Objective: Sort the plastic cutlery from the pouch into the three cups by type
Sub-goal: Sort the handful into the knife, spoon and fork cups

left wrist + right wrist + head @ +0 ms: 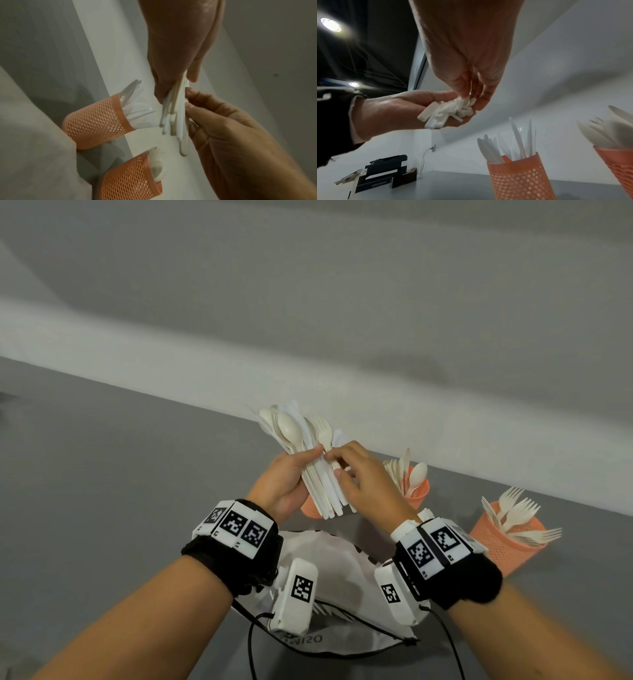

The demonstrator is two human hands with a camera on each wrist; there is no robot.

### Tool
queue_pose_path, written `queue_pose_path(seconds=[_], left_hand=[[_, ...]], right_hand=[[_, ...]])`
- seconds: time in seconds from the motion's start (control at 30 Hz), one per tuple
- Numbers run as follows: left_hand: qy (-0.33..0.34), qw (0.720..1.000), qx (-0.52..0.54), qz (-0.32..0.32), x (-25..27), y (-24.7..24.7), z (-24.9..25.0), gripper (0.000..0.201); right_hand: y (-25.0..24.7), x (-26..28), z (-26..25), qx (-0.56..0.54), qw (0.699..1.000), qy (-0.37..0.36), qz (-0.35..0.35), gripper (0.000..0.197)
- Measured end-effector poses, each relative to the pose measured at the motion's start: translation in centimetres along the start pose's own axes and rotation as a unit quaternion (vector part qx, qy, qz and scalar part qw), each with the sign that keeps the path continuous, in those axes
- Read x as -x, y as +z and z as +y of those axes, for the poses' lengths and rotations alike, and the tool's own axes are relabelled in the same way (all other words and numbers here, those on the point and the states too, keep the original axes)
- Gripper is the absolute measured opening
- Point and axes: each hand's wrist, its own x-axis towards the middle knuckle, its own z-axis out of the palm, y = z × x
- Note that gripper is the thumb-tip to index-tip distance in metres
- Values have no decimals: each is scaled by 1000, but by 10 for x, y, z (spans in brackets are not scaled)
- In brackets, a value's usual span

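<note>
White cutlery bundle (310,460) fans upward from left hand's (284,481) grip.

Black printer (385,174) on grey table (102,474); cable at wall socket (433,147); 2 ceiling lights (330,25).

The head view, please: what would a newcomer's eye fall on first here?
First, the fanned bundle of white plastic cutlery held up mid-frame in the left hand, while the right hand pinches one piece of it. Next, the orange mesh cups on the grey table: the fork cup at far right and the spoon cup behind the right hand. The white drawstring pouch lies below the wrists.
</note>
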Motion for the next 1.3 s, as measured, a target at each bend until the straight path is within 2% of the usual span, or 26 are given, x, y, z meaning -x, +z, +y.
queue_pose_path(seconds=[0.07, 0.2, 0.37, 0.57, 0.67, 0.9, 1.1, 1.2, 1.3], left_hand=[[-5, 1000, 5, -8, 1, 1, -1, 23], [-30, 999, -2, -29, 4, 2, -1, 22], [-38, 999, 1, -32, 4, -2, -3, 24], [-15, 1000, 12, -20, -1, -5, -9, 26], [-9, 1000, 10, -27, -2, -6, -7, 25], [-1, 1000, -2, -30, -5, -5, -1, 30], [-11, 999, -5, -32, -8, -1, 2, 35], [-10, 1000, 5, -20, -12, -1, 3, 39], [7, 1000, 14, -2, -16, -3, 4, 37]], right_hand=[[2, 0, -3, -2, 1000, 21, -1, 23], [5, -2, -7, -3, 997, 74, -20, 38], [6, -5, -10, 13, 990, 114, -80, 41], [12, -9, -14, 57, 985, 112, -117, 25], [10, -10, -12, 45, 982, 117, -138, 17], [-3, -15, -12, -79, 977, 158, -119, 33], [-9, -20, -9, -86, 977, 145, -130, 38], [-12, -24, -7, -81, 979, 132, -134, 35], [-15, -26, -1, -102, 973, 150, -142, 30]])
